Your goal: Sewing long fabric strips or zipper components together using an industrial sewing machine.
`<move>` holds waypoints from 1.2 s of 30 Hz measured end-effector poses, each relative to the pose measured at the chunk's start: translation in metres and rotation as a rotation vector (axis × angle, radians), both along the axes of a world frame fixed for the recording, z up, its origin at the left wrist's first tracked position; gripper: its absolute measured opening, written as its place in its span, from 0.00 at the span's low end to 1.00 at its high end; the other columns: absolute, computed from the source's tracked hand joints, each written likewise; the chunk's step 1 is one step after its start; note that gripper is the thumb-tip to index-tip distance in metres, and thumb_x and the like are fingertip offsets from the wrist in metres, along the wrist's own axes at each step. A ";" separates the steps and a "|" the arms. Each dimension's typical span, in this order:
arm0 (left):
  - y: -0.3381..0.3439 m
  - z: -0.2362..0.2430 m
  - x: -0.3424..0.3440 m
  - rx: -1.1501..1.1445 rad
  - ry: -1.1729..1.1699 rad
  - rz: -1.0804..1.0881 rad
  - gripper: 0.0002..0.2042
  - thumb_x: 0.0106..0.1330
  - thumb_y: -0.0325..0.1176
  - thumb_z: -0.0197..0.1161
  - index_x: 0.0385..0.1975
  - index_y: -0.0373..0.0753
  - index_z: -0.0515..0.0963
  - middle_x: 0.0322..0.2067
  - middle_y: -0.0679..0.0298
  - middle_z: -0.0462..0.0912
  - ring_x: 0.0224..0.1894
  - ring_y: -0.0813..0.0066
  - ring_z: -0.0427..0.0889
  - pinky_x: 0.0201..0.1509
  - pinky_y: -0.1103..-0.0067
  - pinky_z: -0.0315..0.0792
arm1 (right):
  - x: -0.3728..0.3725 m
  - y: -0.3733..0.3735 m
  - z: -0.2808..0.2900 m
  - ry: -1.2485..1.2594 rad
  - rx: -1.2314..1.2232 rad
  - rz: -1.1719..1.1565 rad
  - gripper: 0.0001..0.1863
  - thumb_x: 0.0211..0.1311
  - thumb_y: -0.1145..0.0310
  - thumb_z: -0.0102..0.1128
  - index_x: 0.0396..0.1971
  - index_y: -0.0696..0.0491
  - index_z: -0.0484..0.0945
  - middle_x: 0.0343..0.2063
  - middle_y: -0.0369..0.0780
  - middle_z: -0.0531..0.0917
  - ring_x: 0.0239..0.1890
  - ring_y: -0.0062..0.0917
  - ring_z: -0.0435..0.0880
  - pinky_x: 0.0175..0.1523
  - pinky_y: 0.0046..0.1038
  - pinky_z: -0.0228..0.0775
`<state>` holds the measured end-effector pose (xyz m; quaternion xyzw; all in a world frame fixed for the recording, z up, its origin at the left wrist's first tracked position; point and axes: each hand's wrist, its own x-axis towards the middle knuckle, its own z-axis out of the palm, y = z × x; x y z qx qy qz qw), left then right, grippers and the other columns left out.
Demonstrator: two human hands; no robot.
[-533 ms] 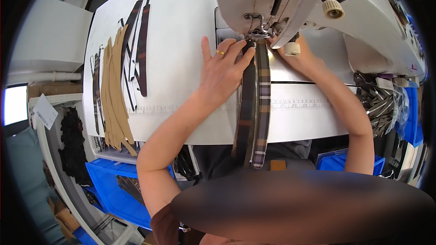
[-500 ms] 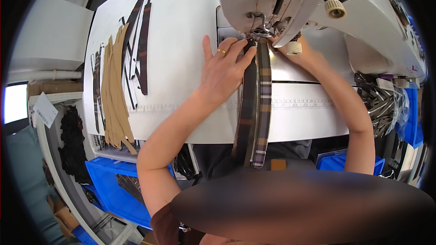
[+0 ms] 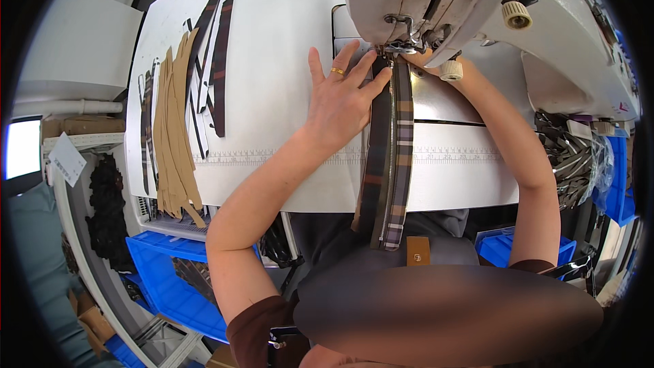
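While the sewing machine [image 3: 415,0] blocks the far side and the right, a broad stretch of white table [image 3: 283,48] opens to its left. Dark strips [image 3: 219,75] bound that room, with a pile of tan strips [image 3: 176,123] farther left of the machine. Table's near edge curves across on the person's side of the machine; blue bin [image 3: 146,249] lower down, to the machine's near left. Right of the needle area, a shiny metal plate [image 3: 443,102] lies partly under the machine's arm, space tighter there.

Cloth band [image 3: 403,138] sits directly on the person's side of the machine: dark cloth at left, plaid at right, zip [image 3: 392,129] between. Long axis runs from machine to person, near end drifting slightly left. Far end reaches the machine's foot; near end passes the table edge, above the lap [image 3: 446,249]. Band crosses printed ruler marks [image 3: 456,155].

Left hand [image 3: 344,95], just near-left of the machine's foot: palm down, fingers fanned wide, nearest fingertips on the band's dark side by the zip. Right hand [image 3: 436,65] reaches behind the machine's head, fingers beside the band's far end; mostly hidden, so spread and grip cannot be told. Hands apart, band between them.
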<state>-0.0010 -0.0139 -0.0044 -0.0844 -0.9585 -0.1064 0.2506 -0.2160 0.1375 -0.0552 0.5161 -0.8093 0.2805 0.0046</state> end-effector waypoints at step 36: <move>0.005 0.005 0.000 -0.128 0.012 0.058 0.18 0.55 0.27 0.62 0.47 0.49 0.83 0.48 0.75 0.80 0.56 0.67 0.69 0.64 0.39 0.39 | 0.114 0.040 0.073 0.298 -0.069 0.036 0.21 0.51 0.62 0.69 0.46 0.54 0.80 0.43 0.39 0.82 0.49 0.35 0.78 0.53 0.34 0.71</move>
